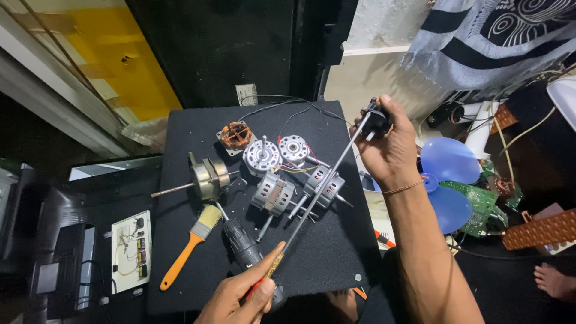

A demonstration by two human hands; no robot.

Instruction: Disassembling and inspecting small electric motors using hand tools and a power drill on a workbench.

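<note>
A long thin screwdriver [312, 201] slants over the black mat [198, 129], its handle low and near the viewer, its metal shaft running up and to the right into a small black part [376, 120]. The handle is amber with a red end. The left hand [240, 297] is closed around that handle; the right hand [390, 150] pinches the black part past the mat's right edge. Under the shaft, on the mat, lie several small motors [273, 193], a paintbrush [191, 243] and a black drill [243, 246].

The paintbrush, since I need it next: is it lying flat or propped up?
Lying flat: the paintbrush rests lengthwise on the black mat, bristles toward the motors.
</note>
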